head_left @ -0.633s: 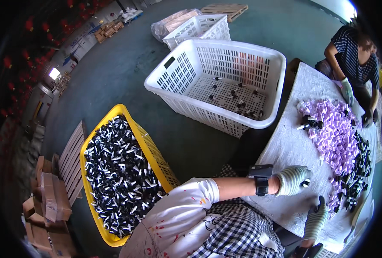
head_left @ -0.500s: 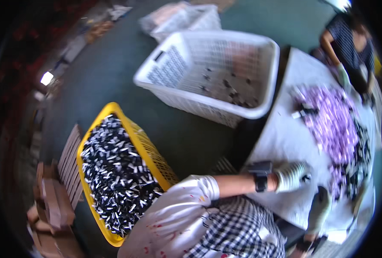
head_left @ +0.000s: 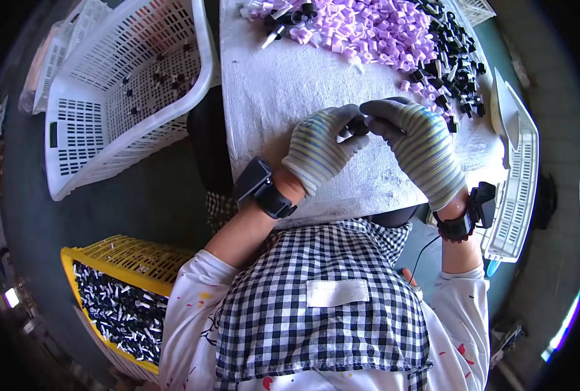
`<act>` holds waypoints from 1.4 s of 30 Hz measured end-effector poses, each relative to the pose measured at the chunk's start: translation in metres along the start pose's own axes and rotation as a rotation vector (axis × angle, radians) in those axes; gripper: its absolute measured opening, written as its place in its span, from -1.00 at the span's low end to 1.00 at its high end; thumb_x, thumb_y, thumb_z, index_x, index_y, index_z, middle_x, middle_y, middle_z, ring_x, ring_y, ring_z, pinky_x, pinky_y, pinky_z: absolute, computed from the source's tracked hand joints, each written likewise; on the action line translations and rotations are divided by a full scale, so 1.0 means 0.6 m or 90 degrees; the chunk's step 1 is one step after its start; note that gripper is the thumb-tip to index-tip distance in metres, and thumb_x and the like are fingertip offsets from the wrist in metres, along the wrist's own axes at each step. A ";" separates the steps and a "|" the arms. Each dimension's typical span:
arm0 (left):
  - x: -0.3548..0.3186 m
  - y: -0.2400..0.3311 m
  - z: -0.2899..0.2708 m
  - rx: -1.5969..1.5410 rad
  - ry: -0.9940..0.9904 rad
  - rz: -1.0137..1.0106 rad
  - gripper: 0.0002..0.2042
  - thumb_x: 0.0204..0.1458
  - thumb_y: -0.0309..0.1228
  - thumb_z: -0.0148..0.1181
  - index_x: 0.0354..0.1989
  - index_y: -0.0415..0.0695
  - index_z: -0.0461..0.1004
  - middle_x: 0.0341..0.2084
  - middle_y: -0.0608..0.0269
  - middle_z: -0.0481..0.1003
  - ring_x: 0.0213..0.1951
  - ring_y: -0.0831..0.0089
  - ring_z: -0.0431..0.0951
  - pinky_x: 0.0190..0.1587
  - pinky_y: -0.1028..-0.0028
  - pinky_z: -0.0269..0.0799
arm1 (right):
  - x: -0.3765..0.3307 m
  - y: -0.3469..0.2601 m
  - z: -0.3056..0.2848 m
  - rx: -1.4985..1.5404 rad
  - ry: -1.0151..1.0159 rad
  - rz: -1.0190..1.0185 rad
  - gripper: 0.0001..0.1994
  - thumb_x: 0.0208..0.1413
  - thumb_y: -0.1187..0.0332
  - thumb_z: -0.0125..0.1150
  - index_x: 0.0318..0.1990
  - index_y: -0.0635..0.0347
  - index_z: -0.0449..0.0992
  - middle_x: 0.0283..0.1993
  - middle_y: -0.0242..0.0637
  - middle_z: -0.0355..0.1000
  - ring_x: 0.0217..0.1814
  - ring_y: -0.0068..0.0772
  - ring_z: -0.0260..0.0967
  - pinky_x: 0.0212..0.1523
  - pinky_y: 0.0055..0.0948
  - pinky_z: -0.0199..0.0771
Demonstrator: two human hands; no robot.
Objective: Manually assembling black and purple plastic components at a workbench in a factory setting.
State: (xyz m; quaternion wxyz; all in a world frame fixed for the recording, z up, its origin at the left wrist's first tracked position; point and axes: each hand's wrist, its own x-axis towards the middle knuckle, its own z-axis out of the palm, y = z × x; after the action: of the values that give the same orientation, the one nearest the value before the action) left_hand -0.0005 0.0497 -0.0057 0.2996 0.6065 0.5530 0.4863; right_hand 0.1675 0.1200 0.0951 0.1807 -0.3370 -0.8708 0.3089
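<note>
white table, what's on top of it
Lilac pieces and black pieces lie heaped together; the left hand holds a small dark part over the white table, the right hand close beside it. Whatever is under the heaps is covered.

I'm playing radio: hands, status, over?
Left striped-gloved hand holding small dark piece. Right striped-gloved hand close beside it. Purple plastic pile beyond, not blocking.

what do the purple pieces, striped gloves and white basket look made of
Purple pieces: probably shiny plastic, given bright highlights. Striped gloves: apparently matte knit fabric, from their snug, banded look. White basket: likely moulded plastic, slightly glossy; regular slots, smooth rounded rim.
</note>
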 end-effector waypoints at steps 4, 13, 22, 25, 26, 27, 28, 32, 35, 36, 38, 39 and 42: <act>-0.003 -0.019 0.008 -0.011 0.031 0.023 -0.72 0.10 -0.29 0.42 -0.10 -0.15 0.58 -0.33 0.15 0.65 -0.28 0.20 0.65 -0.15 0.24 0.58 | -0.004 0.019 0.021 0.020 0.007 -0.073 -0.76 0.28 0.59 0.23 0.06 0.24 0.66 -0.06 -0.14 0.62 -0.08 -0.22 0.63 -0.05 -0.37 0.61; -0.005 -0.027 0.007 0.013 0.068 0.042 -0.69 0.10 -0.25 0.41 -0.05 -0.11 0.57 -0.30 0.09 0.65 -0.22 0.03 0.66 -0.09 0.13 0.56 | 0.003 -0.019 0.026 -0.119 -0.013 -0.009 -0.75 0.25 0.59 0.26 0.05 0.19 0.66 -0.10 -0.19 0.60 -0.19 -0.26 0.57 -0.17 -0.40 0.57; -0.005 -0.025 0.012 0.063 0.072 0.067 -0.58 0.05 -0.28 0.48 0.07 -0.12 0.59 -0.27 0.13 0.65 -0.26 0.23 0.68 -0.14 0.29 0.62 | 0.008 -0.013 0.035 -0.118 0.005 -0.016 -0.77 0.23 0.58 0.25 -0.01 0.15 0.66 -0.13 -0.15 0.63 -0.14 -0.08 0.64 -0.10 -0.28 0.62; 0.004 -0.025 0.017 0.069 0.047 0.049 -0.64 0.06 -0.28 0.46 0.01 -0.08 0.58 -0.32 0.20 0.64 -0.29 0.24 0.66 -0.15 0.27 0.60 | 0.021 -0.002 0.008 -0.019 -0.049 0.077 -0.83 0.27 0.42 0.33 -0.05 0.24 0.70 -0.24 -0.14 0.68 -0.23 -0.31 0.67 -0.16 -0.35 0.64; 0.009 -0.027 0.018 0.089 0.030 0.045 -0.67 0.07 -0.29 0.46 -0.02 -0.06 0.58 -0.34 0.23 0.63 -0.30 0.25 0.65 -0.16 0.25 0.60 | 0.031 -0.006 0.000 0.019 -0.001 0.126 -0.80 0.32 0.35 0.31 -0.03 0.25 0.69 -0.22 -0.15 0.69 -0.20 -0.38 0.67 -0.14 -0.38 0.64; 0.013 -0.032 0.020 0.090 0.036 0.044 -0.67 0.07 -0.29 0.46 -0.02 -0.06 0.58 -0.34 0.23 0.63 -0.30 0.25 0.65 -0.16 0.25 0.60 | 0.046 -0.015 -0.001 0.060 0.041 0.176 -0.75 0.37 0.28 0.28 -0.01 0.27 0.69 -0.21 -0.15 0.70 -0.17 -0.45 0.66 -0.12 -0.41 0.64; 0.014 -0.037 0.020 0.081 0.027 0.044 -0.69 0.08 -0.24 0.42 -0.05 -0.07 0.57 -0.32 0.13 0.63 -0.27 0.12 0.65 -0.14 0.16 0.57 | 0.068 0.001 0.007 0.061 0.109 0.048 -0.66 0.44 0.17 0.21 0.01 0.30 0.68 -0.21 -0.15 0.70 -0.17 -0.48 0.65 -0.14 -0.41 0.62; -0.010 -0.014 -0.016 -0.003 0.029 -0.034 -0.82 0.18 -0.27 0.27 -0.25 -0.13 0.60 -0.26 0.04 0.61 -0.22 0.10 0.60 -0.14 0.09 0.50 | 0.138 0.010 0.077 0.103 -0.116 0.135 -0.55 0.46 0.04 0.15 -0.09 0.38 0.63 -0.46 -0.31 0.51 -0.44 -0.55 0.41 -0.36 -0.37 0.47; -0.036 -0.007 -0.009 0.080 -0.066 -0.038 -0.73 0.20 -0.17 0.15 -0.19 -0.12 0.58 -0.25 0.08 0.53 -0.16 0.14 0.51 -0.07 0.05 0.39 | 0.103 0.024 0.084 0.086 -0.165 0.209 -0.57 0.51 0.14 0.02 -0.11 0.37 0.68 -0.40 -0.27 0.62 -0.42 -0.50 0.46 -0.37 -0.39 0.47; -0.030 -0.016 0.024 0.098 0.002 -0.009 -0.78 0.16 -0.27 0.15 -0.26 -0.17 0.58 -0.36 0.08 0.52 -0.28 0.15 0.52 -0.20 0.09 0.41 | 0.082 0.058 0.079 0.155 -0.125 0.262 -0.54 0.52 0.13 0.02 -0.12 0.43 0.67 -0.38 -0.21 0.62 -0.38 -0.48 0.47 -0.34 -0.36 0.49; -0.014 -0.031 0.058 0.038 0.114 0.024 -0.82 0.04 -0.34 0.24 -0.36 -0.24 0.56 -0.49 0.05 0.52 -0.43 0.12 0.53 -0.36 0.14 0.43 | 0.070 0.114 0.099 0.190 -0.093 0.279 -0.46 0.53 0.07 0.00 -0.18 0.51 0.65 -0.35 -0.18 0.62 -0.35 -0.48 0.45 -0.31 -0.33 0.48; 0.006 -0.019 0.071 -0.082 0.158 0.074 -0.77 -0.04 -0.32 0.34 -0.39 -0.27 0.55 -0.50 0.01 0.53 -0.46 0.08 0.54 -0.38 0.14 0.44 | 0.066 0.137 0.091 0.133 -0.124 0.286 -0.40 0.51 -0.03 0.04 -0.22 0.48 0.65 -0.38 -0.24 0.60 -0.37 -0.49 0.42 -0.32 -0.36 0.45; -0.009 -0.047 0.107 0.140 0.046 -0.071 -0.63 -0.21 -0.18 0.46 -0.50 -0.29 0.54 -0.65 0.00 0.48 -0.51 -0.01 0.55 -0.37 0.13 0.48 | 0.069 0.150 0.107 0.139 -0.083 0.327 -0.30 0.43 -0.21 0.06 -0.40 0.38 0.63 -0.58 -0.37 0.44 -0.56 -0.57 0.24 -0.53 -0.40 0.30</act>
State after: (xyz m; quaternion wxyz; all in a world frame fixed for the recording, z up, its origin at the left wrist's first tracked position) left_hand 0.0482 0.0618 -0.0545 0.2378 0.5860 0.6463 0.4272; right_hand 0.1474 0.1742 -0.0076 0.0755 -0.5047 -0.7282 0.4575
